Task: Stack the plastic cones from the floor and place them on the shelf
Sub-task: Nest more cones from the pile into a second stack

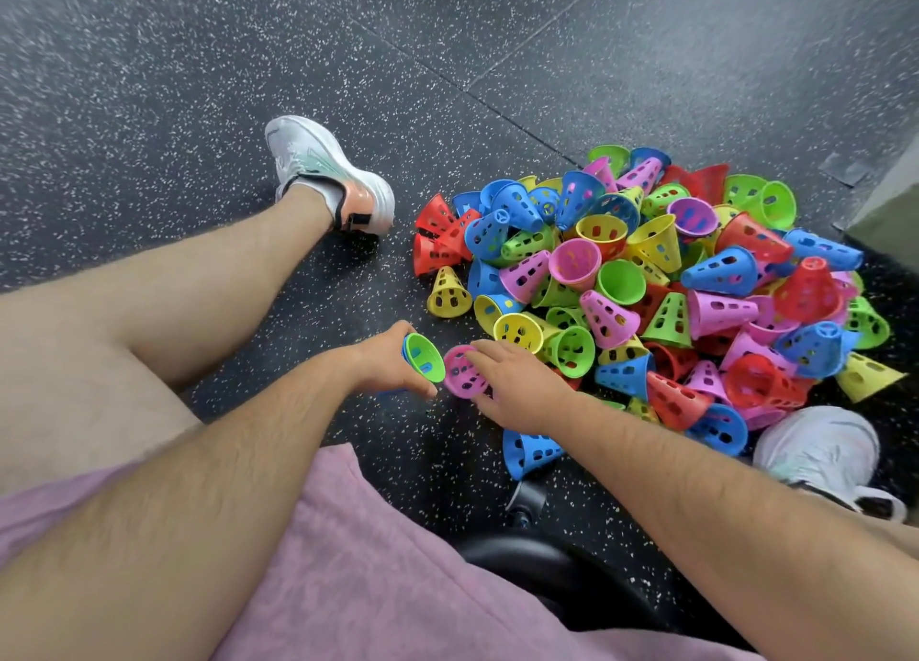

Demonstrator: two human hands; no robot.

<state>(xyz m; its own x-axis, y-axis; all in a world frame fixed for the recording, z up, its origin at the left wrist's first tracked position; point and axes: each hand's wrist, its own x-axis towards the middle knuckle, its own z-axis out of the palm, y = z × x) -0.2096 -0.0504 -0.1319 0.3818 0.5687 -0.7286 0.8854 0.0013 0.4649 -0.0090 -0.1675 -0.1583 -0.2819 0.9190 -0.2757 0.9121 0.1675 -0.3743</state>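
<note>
A big heap of small perforated plastic cones [661, 282] in red, blue, green, yellow and pink lies on the dark speckled floor at the right. My left hand [385, 359] grips a short stack of cones [422, 364], a green one nested in blue, its open end facing right. My right hand [517, 387] holds a pink cone [460, 374] by its rim, right beside the stack's opening. A lone blue cone [529, 454] lies under my right forearm.
I sit on a black stool [537, 571] with a castor [527, 504]. My left foot in a white shoe [328, 173] rests left of the heap, my right shoe [825, 456] at its near edge. A grey-green base [890, 213] stands at the far right.
</note>
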